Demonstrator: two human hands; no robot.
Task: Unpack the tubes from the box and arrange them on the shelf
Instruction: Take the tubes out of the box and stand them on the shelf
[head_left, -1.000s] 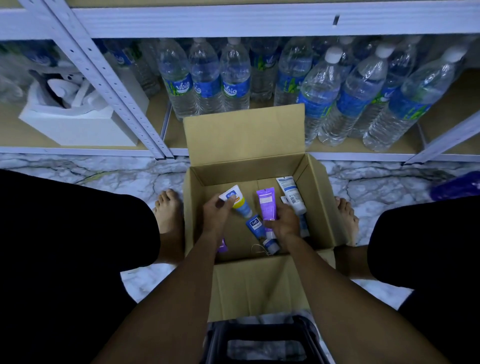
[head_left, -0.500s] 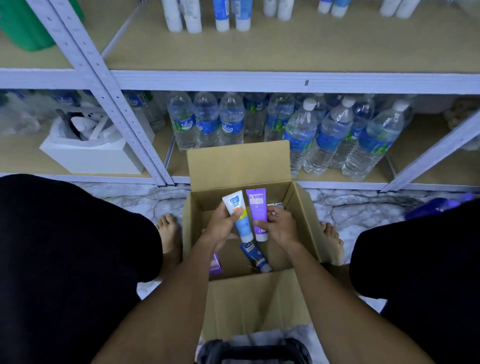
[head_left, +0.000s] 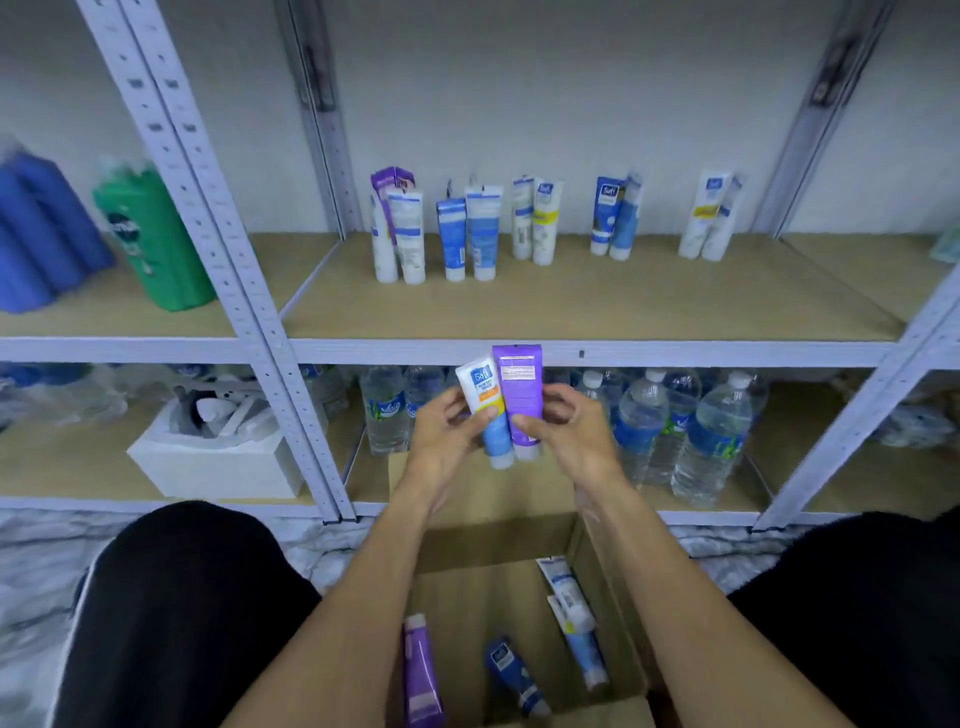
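My left hand (head_left: 445, 441) grips a white, yellow and blue tube (head_left: 487, 402). My right hand (head_left: 570, 436) grips a purple tube (head_left: 518, 392). Both tubes stand cap-down, side by side, raised in front of the shelf's white front rail. On the wooden shelf board (head_left: 571, 306) above, several tubes (head_left: 470, 234) stand upright in pairs. Below my arms the open cardboard box (head_left: 467, 592) holds a purple tube (head_left: 421, 670), a dark blue tube (head_left: 511, 670) and white-and-blue tubes (head_left: 571, 613).
Water bottles (head_left: 711, 436) fill the lower shelf behind my hands. A white box (head_left: 218, 462) sits lower left. Green (head_left: 150, 239) and blue bottles (head_left: 41, 234) stand on the left bay. White perforated uprights (head_left: 223, 260) divide the bays. My knees flank the box.
Both hands lifted the two tubes out of the box and up to the shelf's front edge. My view tilted upward, bringing the upper shelf with its standing tubes into sight.
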